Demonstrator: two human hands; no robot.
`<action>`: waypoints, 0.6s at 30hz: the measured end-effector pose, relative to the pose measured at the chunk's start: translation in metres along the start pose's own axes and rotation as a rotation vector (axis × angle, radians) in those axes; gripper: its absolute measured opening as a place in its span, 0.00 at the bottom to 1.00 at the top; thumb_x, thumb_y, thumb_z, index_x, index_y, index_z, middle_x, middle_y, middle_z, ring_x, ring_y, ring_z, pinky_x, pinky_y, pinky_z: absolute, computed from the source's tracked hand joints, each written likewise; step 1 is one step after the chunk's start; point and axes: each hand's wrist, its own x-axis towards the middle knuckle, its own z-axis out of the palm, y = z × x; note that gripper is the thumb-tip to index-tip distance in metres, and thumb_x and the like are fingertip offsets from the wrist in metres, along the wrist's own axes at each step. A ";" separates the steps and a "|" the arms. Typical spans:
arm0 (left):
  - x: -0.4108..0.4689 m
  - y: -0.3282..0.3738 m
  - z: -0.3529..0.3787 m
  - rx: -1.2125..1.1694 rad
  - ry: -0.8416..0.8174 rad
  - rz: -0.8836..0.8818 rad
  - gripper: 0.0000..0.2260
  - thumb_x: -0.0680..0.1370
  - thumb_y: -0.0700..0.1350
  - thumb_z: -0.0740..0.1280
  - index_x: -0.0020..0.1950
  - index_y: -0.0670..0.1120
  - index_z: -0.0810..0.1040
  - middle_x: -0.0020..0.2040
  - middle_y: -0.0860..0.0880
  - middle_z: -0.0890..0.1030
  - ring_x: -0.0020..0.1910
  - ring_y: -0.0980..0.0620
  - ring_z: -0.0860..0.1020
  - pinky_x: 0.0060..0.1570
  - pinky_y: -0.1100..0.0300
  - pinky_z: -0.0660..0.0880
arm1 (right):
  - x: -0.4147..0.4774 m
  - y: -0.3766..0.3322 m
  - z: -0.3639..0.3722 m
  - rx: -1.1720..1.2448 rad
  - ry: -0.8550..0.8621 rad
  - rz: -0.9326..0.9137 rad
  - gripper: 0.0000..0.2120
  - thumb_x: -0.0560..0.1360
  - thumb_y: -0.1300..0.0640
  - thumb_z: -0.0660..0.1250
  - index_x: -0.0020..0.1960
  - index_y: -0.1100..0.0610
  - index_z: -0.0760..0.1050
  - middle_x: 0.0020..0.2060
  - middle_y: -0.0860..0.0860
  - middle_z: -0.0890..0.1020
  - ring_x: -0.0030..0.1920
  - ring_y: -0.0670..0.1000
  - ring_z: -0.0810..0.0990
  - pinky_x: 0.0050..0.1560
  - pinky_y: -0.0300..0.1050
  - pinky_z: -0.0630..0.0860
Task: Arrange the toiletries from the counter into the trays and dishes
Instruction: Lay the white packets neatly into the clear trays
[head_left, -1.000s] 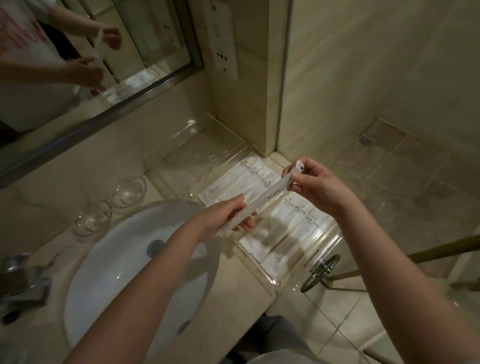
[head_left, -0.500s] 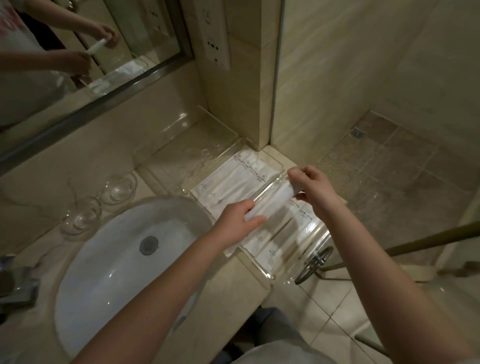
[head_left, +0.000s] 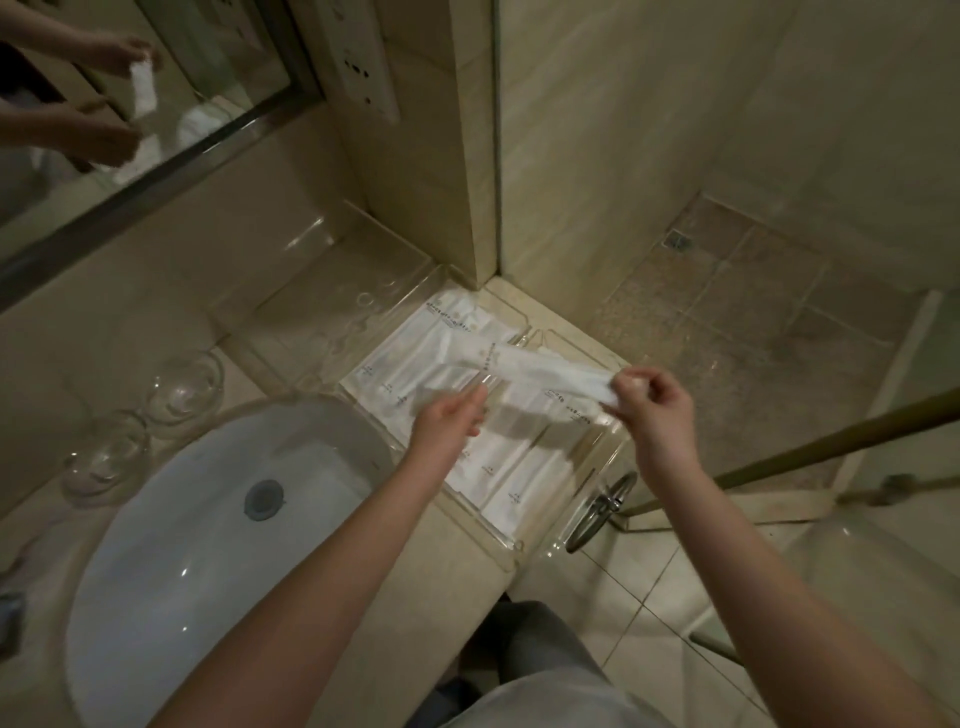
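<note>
- Both arms reach forward over the counter (head_left: 447, 566). The left hand (head_left: 451, 418) and right hand (head_left: 655, 410) stretch one white packet (head_left: 545, 371) flat between them, just above the clear tray (head_left: 612, 434) at the counter's right end.
- Left forearm crosses the rim of the white basin (head_left: 208, 519). The wrist is straight and the fingers extend toward the packet's near end with the thumb underneath, which reads as a fingertip pinch as far as the view shows.
- Right hand sits a little higher, knuckles up, with fingers curled and nipping the packet's far end.
- Laid packets (head_left: 511, 488) already line the tray side by side. A second clear tray (head_left: 322, 291) sits behind it, in the corner by the wall.
- Setting this packet down among the others appears to be the step in hand. It would go best with the packet held taut, squared to its neighbours and lowered at both ends together. Letting go only once it lies flat should leave the row undisturbed.
- Two small glass dishes (head_left: 184, 384) stand on the counter beside the basin, well apart from both hands.
</note>
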 end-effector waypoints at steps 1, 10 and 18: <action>-0.003 0.006 0.007 -0.039 -0.040 0.003 0.15 0.78 0.54 0.62 0.53 0.44 0.78 0.41 0.52 0.78 0.37 0.56 0.74 0.36 0.63 0.70 | -0.009 0.009 0.007 -0.010 -0.007 -0.005 0.05 0.73 0.66 0.67 0.43 0.59 0.73 0.44 0.55 0.78 0.42 0.52 0.79 0.37 0.37 0.81; 0.008 0.021 0.018 -0.096 0.008 0.099 0.09 0.78 0.45 0.64 0.44 0.40 0.77 0.34 0.46 0.74 0.32 0.52 0.70 0.34 0.59 0.67 | -0.024 0.018 0.020 -0.207 -0.286 -0.047 0.07 0.73 0.66 0.67 0.47 0.55 0.74 0.41 0.55 0.79 0.40 0.51 0.79 0.39 0.39 0.78; -0.013 0.032 0.051 0.362 -0.485 0.165 0.10 0.79 0.46 0.60 0.54 0.43 0.76 0.49 0.47 0.80 0.47 0.48 0.79 0.47 0.55 0.78 | 0.023 -0.040 0.014 -0.394 -0.434 -0.192 0.12 0.76 0.59 0.65 0.60 0.57 0.72 0.41 0.49 0.77 0.36 0.42 0.76 0.32 0.34 0.71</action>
